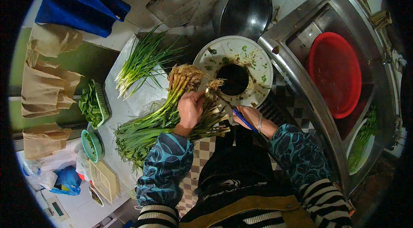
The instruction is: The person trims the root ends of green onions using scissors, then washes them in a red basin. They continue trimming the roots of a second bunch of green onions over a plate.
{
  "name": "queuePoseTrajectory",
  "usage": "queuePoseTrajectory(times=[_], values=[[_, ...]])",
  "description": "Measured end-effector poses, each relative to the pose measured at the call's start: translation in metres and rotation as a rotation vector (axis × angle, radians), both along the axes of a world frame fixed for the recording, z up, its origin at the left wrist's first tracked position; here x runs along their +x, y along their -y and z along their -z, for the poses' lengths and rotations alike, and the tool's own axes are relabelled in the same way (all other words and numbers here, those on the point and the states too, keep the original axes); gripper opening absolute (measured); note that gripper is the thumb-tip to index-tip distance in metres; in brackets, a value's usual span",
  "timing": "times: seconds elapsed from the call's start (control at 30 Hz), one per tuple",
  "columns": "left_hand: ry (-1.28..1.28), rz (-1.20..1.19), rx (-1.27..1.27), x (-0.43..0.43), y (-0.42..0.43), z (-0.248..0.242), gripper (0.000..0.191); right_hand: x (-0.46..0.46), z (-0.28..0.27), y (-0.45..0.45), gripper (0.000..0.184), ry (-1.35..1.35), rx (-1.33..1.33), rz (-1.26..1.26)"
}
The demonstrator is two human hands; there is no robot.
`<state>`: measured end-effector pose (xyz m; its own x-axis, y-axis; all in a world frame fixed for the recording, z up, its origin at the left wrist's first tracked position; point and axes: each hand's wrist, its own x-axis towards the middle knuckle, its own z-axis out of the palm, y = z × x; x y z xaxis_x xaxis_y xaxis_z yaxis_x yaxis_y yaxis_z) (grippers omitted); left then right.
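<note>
My left hand (190, 109) grips stems near the rooted ends of a few green onions, beside a large pile of green onions (145, 131) on the metal table. Blue-handled scissors (244, 120) are in my right hand (253, 119), their blades reaching to the held roots (215, 83). Those roots are at the left edge of the dark hole in a round white lid (206, 63), which is strewn with leaf scraps. More brown roots (185, 74) stick up from the pile. A separate bunch of green onions with pale ends (138, 63) lies farther back on the table.
To the right, a steel sink (290, 63) holds a red basin (335, 74) and a white bowl of greens (361, 147). A dark wok (246, 10) leans behind the lid. At left are a green basket of leaves (102, 103), a turquoise bowl (84, 145) and a cream tray (103, 179).
</note>
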<state>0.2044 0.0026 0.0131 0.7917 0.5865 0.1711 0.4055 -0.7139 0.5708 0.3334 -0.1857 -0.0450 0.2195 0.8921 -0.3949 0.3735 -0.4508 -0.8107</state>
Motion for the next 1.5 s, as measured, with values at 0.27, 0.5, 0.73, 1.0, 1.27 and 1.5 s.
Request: queuePoseTrajectory(times=[0.27, 0.5, 0.73, 1.0, 1.27, 1.5], values=[[-0.126, 0.145, 0.018, -0.001, -0.001, -0.008, 0.023, -0.006, 0.002, 0.017, 0.029, -0.055, 0.322, 0.141], [-0.286, 0.242, -0.022, -0.004, 0.004, -0.009, 0.024, 0.003, 0.005, 0.014, 0.025, -0.303, 0.123, 0.223], [-0.118, -0.02, 0.268, -0.011, -0.022, -0.025, 0.03, 0.01, 0.022, 0.013, 0.014, -0.844, -0.193, 0.426], [-0.248, 0.001, 0.309, -0.006, -0.036, -0.025, 0.029, 0.006, 0.024, 0.011, 0.02, -0.167, -0.081, -0.004], [-0.119, 0.06, 0.16, -0.005, -0.01, -0.02, 0.018, 0.002, -0.001, 0.002, 0.025, -0.05, 0.047, 0.036], [-0.145, 0.113, 0.148, -0.007, -0.004, -0.021, 0.019, 0.004, 0.005, 0.001, 0.025, 0.036, 0.001, -0.019]])
